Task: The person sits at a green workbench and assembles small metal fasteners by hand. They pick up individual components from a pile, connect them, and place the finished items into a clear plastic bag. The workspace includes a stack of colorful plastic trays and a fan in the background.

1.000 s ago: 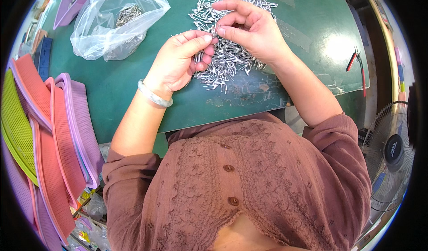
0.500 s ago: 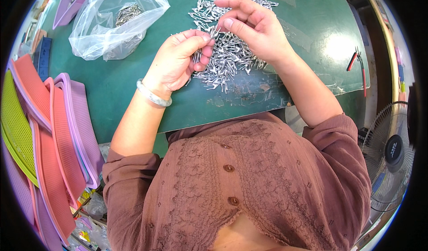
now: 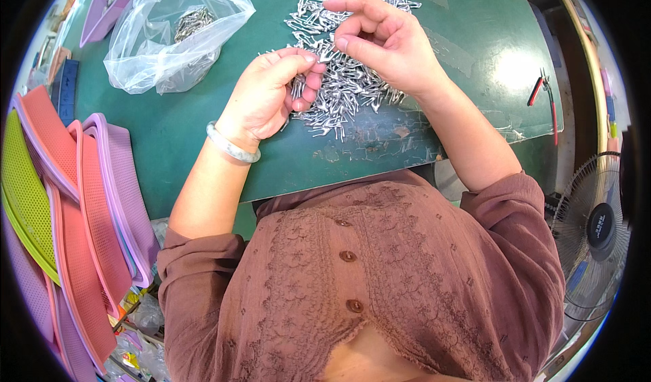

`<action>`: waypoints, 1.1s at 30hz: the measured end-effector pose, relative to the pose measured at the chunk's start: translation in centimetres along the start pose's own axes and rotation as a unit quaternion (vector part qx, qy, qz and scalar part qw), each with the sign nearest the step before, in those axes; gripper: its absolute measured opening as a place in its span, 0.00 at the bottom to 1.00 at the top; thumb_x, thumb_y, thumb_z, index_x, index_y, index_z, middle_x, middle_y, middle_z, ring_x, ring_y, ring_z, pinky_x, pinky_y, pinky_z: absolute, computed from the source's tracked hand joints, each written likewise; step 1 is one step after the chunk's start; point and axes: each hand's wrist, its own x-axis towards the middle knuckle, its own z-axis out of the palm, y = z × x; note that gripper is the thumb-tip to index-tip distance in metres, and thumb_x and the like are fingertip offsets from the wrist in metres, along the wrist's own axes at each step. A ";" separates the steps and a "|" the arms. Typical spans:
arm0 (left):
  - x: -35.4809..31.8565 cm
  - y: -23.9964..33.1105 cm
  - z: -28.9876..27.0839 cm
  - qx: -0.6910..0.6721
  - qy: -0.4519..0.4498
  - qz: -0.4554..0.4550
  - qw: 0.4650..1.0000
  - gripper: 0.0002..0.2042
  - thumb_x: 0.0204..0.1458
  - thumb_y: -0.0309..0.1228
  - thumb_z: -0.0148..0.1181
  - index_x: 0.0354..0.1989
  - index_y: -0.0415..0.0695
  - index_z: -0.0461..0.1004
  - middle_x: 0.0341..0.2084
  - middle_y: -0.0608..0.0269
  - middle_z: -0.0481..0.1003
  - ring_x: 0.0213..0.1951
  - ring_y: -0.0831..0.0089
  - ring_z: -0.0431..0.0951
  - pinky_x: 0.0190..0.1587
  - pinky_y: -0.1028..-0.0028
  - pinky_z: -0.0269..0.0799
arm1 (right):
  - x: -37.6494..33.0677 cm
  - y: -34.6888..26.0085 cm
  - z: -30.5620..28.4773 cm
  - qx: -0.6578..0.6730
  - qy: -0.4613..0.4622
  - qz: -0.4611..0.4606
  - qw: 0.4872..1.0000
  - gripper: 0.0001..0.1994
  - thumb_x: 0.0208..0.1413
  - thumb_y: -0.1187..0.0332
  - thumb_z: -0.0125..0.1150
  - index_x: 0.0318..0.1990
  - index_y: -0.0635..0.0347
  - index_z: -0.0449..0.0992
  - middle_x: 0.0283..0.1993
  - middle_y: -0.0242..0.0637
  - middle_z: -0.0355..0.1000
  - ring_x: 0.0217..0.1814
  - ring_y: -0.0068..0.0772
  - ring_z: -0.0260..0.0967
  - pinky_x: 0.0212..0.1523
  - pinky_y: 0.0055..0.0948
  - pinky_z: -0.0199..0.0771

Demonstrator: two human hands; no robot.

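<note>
Thumb and fingers of my left hand [image 3: 274,87] are closed round several small silvery metal pieces [image 3: 297,85], thin-legged and forked. One piece [image 3: 323,55] sticks out at its thumb tip. Just right of it, my right hand [image 3: 390,46] has its thumb and a curled finger brought together in a pinch, with another finger stretched out above. Whatever that pinch holds is too small to make out. Under and around both hands spreads a loose heap of the same metal pieces [image 3: 346,101] on the green tabletop [image 3: 271,172].
An open clear plastic bag [image 3: 146,53] with more metal pieces stands at the far left, near a purple tray [image 3: 108,9]. Stacked pink, green and purple baskets [image 3: 88,206] lean beside the table. Red-handled pliers [image 3: 536,92] lie at right; a fan [image 3: 600,229] stands beyond.
My right thumb has dipped slightly, and its fingertips have drawn a little away from the piece at my left thumb. My left hand keeps its grip almost unmoved.
</note>
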 end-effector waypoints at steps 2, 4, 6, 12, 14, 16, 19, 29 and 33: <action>0.0 0.1 0.0 -0.004 0.000 -0.002 1.000 0.06 0.52 0.30 0.51 0.29 0.40 0.70 0.19 0.67 0.67 0.18 0.83 0.62 0.18 0.86 0.56 | 0.0 -0.1 0.0 -0.019 0.002 -0.009 1.000 0.17 0.48 0.78 0.56 0.48 0.63 0.69 0.27 0.25 0.69 0.30 0.13 0.64 0.34 0.15 0.65; 0.0 0.1 -0.1 -0.009 0.000 -0.002 1.000 0.06 0.52 0.30 0.51 0.30 0.39 0.70 0.19 0.67 0.67 0.18 0.83 0.62 0.18 0.86 0.56 | -0.1 -0.4 0.1 -0.048 0.005 -0.019 0.999 0.18 0.47 0.79 0.56 0.48 0.63 0.70 0.26 0.25 0.69 0.30 0.13 0.64 0.34 0.16 0.66; 0.0 0.0 -0.2 -0.014 -0.002 -0.001 1.000 0.06 0.52 0.29 0.52 0.30 0.39 0.70 0.20 0.67 0.67 0.19 0.83 0.63 0.18 0.86 0.57 | -0.1 -0.2 0.1 -0.070 0.008 -0.046 0.996 0.18 0.46 0.79 0.56 0.48 0.61 0.70 0.26 0.25 0.69 0.30 0.13 0.64 0.34 0.16 0.66; 0.0 -0.4 -0.1 -0.013 0.043 0.049 0.998 0.05 0.52 0.27 0.52 0.30 0.39 0.70 0.21 0.67 0.69 0.20 0.83 0.64 0.19 0.86 0.58 | 0.0 0.0 0.1 -0.170 0.010 -0.135 0.976 0.20 0.44 0.80 0.56 0.48 0.59 0.71 0.26 0.28 0.69 0.29 0.18 0.66 0.35 0.19 0.69; 0.0 -0.5 0.1 0.008 0.067 0.073 0.995 0.04 0.52 0.26 0.52 0.30 0.38 0.70 0.21 0.67 0.69 0.20 0.83 0.64 0.19 0.85 0.58 | 0.0 -0.1 0.1 -0.189 0.011 -0.151 0.970 0.20 0.44 0.81 0.56 0.48 0.59 0.70 0.26 0.30 0.70 0.28 0.20 0.67 0.35 0.21 0.70; 0.1 -0.5 0.1 0.023 0.083 0.094 0.992 0.04 0.51 0.25 0.53 0.30 0.38 0.70 0.21 0.66 0.69 0.19 0.83 0.65 0.20 0.85 0.59 | 0.0 -0.3 0.2 -0.191 0.013 -0.162 0.968 0.20 0.43 0.81 0.57 0.48 0.59 0.70 0.26 0.31 0.70 0.28 0.21 0.67 0.35 0.21 0.71; 0.2 -0.7 0.0 0.030 0.092 0.116 0.988 0.04 0.49 0.24 0.54 0.31 0.37 0.70 0.22 0.65 0.70 0.19 0.82 0.67 0.20 0.85 0.60 | 0.0 -0.2 0.2 -0.200 0.011 -0.162 0.966 0.21 0.44 0.81 0.57 0.49 0.60 0.68 0.26 0.31 0.69 0.28 0.22 0.67 0.33 0.21 0.70; 0.1 -0.4 0.1 -0.029 0.052 0.107 0.992 0.04 0.50 0.25 0.54 0.33 0.39 0.70 0.24 0.64 0.72 0.24 0.80 0.70 0.25 0.83 0.66 | -0.4 -0.3 0.2 -0.203 -0.003 -0.125 0.971 0.23 0.48 0.81 0.55 0.54 0.60 0.65 0.29 0.28 0.68 0.32 0.17 0.64 0.37 0.19 0.66; 0.0 -0.4 0.4 -0.044 0.023 0.084 0.995 0.04 0.51 0.26 0.53 0.34 0.40 0.70 0.26 0.63 0.73 0.26 0.78 0.73 0.26 0.82 0.68 | -0.4 -0.4 0.5 -0.175 -0.021 -0.134 0.975 0.22 0.48 0.81 0.55 0.54 0.60 0.65 0.29 0.29 0.69 0.32 0.18 0.64 0.37 0.19 0.66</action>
